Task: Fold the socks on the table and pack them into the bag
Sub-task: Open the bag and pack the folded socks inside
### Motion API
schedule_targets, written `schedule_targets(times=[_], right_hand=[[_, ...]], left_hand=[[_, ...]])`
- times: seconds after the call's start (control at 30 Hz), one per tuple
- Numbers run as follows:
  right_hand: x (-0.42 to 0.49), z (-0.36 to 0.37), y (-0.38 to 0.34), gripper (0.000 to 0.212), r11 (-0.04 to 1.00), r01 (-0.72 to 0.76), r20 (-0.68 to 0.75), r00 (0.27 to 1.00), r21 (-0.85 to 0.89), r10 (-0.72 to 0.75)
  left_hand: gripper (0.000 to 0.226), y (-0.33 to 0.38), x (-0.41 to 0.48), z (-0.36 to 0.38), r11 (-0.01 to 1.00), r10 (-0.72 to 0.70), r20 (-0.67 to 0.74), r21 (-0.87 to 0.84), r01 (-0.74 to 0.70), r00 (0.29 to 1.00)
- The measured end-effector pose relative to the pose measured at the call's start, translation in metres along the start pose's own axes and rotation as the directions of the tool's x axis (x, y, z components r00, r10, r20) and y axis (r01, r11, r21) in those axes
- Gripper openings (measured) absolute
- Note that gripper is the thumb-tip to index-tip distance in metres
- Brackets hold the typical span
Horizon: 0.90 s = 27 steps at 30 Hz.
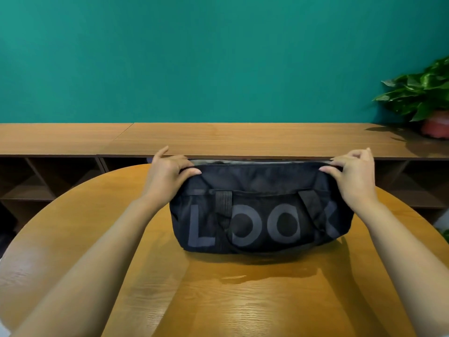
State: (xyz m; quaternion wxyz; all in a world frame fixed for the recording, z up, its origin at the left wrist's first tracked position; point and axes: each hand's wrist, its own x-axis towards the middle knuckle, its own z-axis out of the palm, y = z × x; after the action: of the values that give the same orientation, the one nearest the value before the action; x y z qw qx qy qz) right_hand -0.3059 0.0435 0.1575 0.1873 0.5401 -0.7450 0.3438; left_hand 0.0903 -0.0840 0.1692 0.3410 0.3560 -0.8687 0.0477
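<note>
A black duffel bag (261, 210) with grey letters "LOOK" and two dark strap handles lies on the round wooden table (218, 288). My left hand (167, 171) grips the bag's top left corner, thumb over the front edge. My right hand (352, 171) pinches the top right corner. Both hands hold the upper rim along the zip line. A thin strip of light lining shows along the top edge. No socks are visible on the table; the bag's inside is hidden.
A long wooden sideboard (218, 139) with open compartments runs behind the table against a teal wall. A potted green plant (422, 98) stands at its right end.
</note>
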Motion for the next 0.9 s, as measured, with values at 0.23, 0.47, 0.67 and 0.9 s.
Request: schedule_targets(times=[0.23,0.47,0.67,0.9], right_hand=[[-0.027,-0.003,0.0,0.016,0.996,0.001,0.161,0.987,-0.095,0.014],[-0.02,-0.007,-0.051,0.002,0.991,0.136,0.145,0.98,0.009,-0.136],[-0.031,0.008,-0.142,0.007,0.939,0.233,0.139,0.951,0.255,-0.274],[-0.053,0.031,-0.235,0.025,0.873,0.339,0.206,0.881,0.35,-0.425]], left_hand=[[0.014,0.009,-0.021,0.014,0.929,-0.105,0.124,-0.341,0.142,0.987],[0.034,0.002,-0.029,-0.011,0.828,-0.243,0.208,-0.464,0.314,0.947],[0.009,-0.006,-0.043,-0.026,0.825,-0.384,0.156,-0.385,0.414,0.91],[0.02,-0.002,-0.052,-0.028,0.774,-0.441,0.225,-0.395,0.495,0.869]])
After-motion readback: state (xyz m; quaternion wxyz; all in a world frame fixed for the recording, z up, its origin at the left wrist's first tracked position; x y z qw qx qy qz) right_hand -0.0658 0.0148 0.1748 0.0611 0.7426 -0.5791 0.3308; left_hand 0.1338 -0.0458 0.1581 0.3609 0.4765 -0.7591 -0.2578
